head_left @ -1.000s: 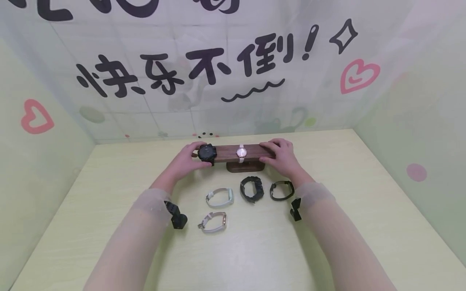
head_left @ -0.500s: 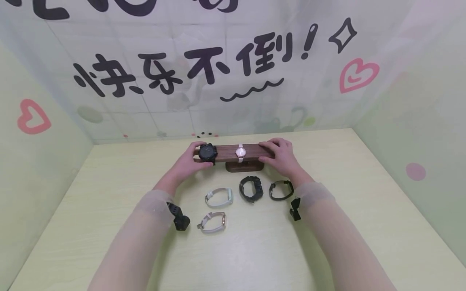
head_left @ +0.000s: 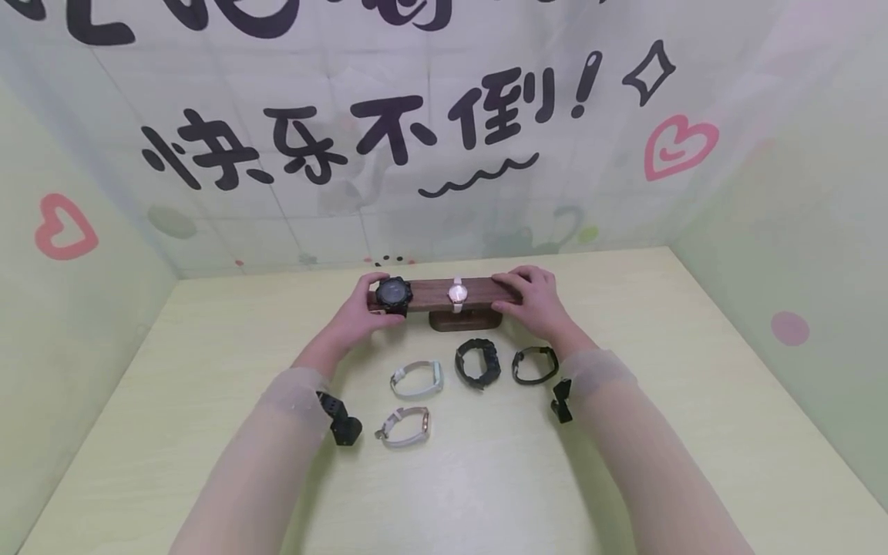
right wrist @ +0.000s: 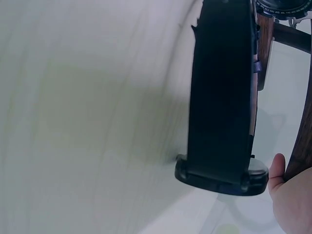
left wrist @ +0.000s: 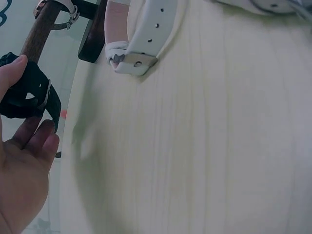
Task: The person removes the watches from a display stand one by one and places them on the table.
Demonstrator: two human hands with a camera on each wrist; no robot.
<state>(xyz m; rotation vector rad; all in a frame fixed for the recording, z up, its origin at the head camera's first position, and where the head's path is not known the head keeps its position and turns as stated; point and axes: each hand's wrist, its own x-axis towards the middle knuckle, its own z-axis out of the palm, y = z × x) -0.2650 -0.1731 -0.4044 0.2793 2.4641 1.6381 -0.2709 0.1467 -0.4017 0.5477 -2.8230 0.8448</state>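
A dark wooden watch stand [head_left: 430, 294] is at the back of the table in the head view. My left hand [head_left: 350, 317] grips a black watch [head_left: 393, 293] around the bar's left end, with thumb in front and fingers behind. In the left wrist view, the thumb lies on the strap of this black watch [left wrist: 22, 92] and the fingertips [left wrist: 44, 134] are at its other side. My right hand [head_left: 537, 304] holds the bar's right end, thumb on the near side. A watch with a pale strap [head_left: 457, 294] sits around the middle of the bar.
Before the stand lie a chunky black watch [head_left: 492, 364], a thin black band [head_left: 534, 381], a light-blue watch [head_left: 438, 376] and a pale pink watch [head_left: 426, 424]. A printed wall sheet [head_left: 388, 223] rises behind the table; side walls flank it.
Both hands stay at the two ends of the stand. The left hand has shifted very slightly at the black watch, and a bit of the bar's left end now shows beside it.
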